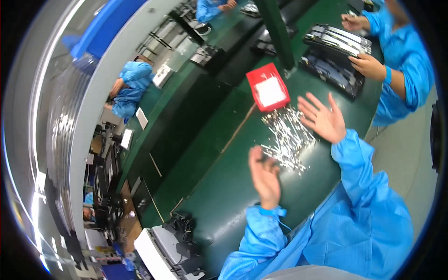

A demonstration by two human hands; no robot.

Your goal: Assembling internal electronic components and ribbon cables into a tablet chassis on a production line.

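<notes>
right hand (pixel 325 122) with fingers spread wide, left hand (pixel 266 183) with fingers loosely bent, shiny sticks (pixel 290 137) between, red bin (pixel 253 79) near right fingertips

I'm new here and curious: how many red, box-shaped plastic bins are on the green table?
1: the red, box-shaped plastic bin, at the far end of the pile of thin, silvery-white pieces, left of the person's bare right hand. Others could be hidden.

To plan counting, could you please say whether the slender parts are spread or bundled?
Spread: slender parts lie scattered across the green tabletop.
</notes>
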